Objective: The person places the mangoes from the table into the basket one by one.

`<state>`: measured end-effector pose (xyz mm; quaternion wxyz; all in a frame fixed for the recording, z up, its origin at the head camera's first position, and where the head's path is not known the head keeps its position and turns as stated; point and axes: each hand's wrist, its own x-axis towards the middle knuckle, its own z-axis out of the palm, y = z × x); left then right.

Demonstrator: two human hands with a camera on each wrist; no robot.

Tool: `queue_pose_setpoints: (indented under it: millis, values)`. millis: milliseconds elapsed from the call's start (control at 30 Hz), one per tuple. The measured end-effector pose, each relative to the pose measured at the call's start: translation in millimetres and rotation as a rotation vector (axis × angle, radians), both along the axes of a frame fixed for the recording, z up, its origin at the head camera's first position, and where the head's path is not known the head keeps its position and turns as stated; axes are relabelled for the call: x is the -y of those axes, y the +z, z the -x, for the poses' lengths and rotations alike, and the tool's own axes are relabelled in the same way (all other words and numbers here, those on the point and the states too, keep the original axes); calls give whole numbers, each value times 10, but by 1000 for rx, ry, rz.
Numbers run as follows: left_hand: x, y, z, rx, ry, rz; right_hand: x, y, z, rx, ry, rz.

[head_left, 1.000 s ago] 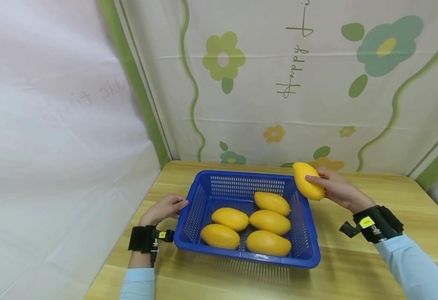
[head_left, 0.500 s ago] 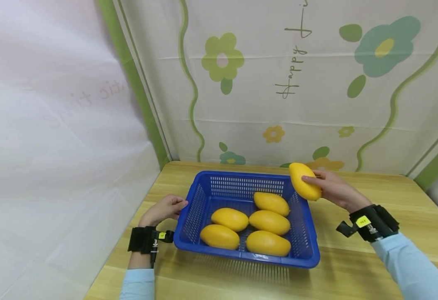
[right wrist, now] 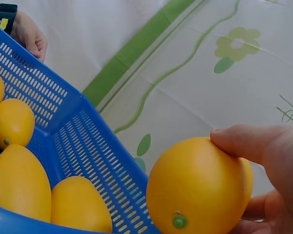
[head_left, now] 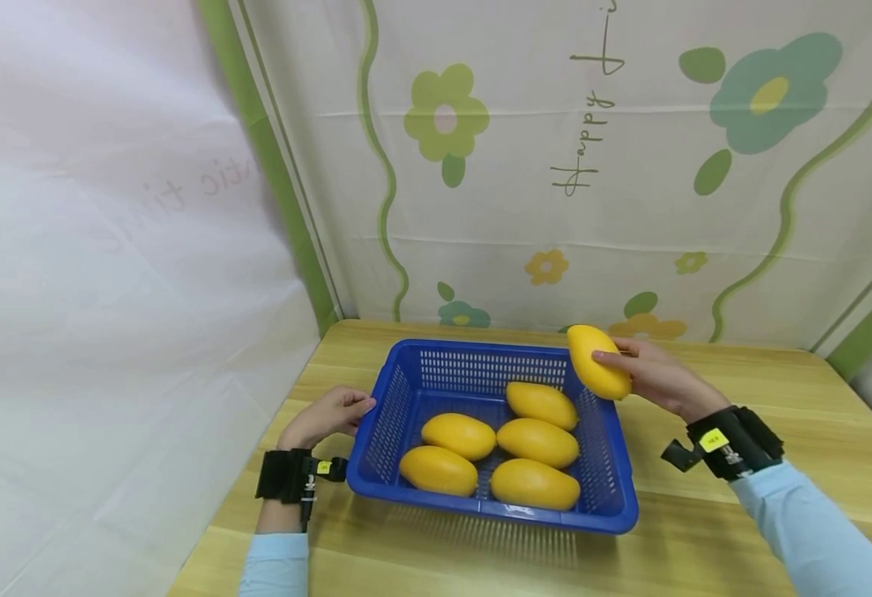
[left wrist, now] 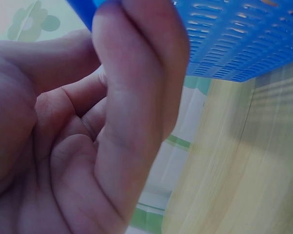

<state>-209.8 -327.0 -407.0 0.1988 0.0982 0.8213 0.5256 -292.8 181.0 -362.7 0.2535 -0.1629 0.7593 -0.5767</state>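
In the head view, a blue plastic basket (head_left: 380, 489) holds several yellow mangoes, among them a mango (head_left: 540, 405) near the back right. My left hand (head_left: 329, 417) pinches the basket's left rim between thumb and curled fingers; the left wrist view shows those fingers (left wrist: 132, 97) up against the blue edge. My right hand (head_left: 663, 377) grips another mango (head_left: 598, 363) over the basket's back right corner, thumb on its near side. In the right wrist view the held mango (right wrist: 198, 187) shows a small green stem end; some of the fingers behind it are hidden.
The basket is on a light wooden table (head_left: 712, 531). Behind it hangs a white flower-print curtain (head_left: 503, 182), with a white sheet (head_left: 123, 290) along the left side. Black camera straps (head_left: 736, 444) circle both wrists.
My right hand has moved slightly left with the mango, bringing it farther over the basket's back right corner. The left hand, the basket and the mangoes inside stay where they were.
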Motion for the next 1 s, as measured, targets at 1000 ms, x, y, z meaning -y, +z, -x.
queue_pose_setpoints:
  millis: [1000]
  values:
    - [10, 4, 0, -6, 3, 3, 249, 5, 4, 8, 17, 9]
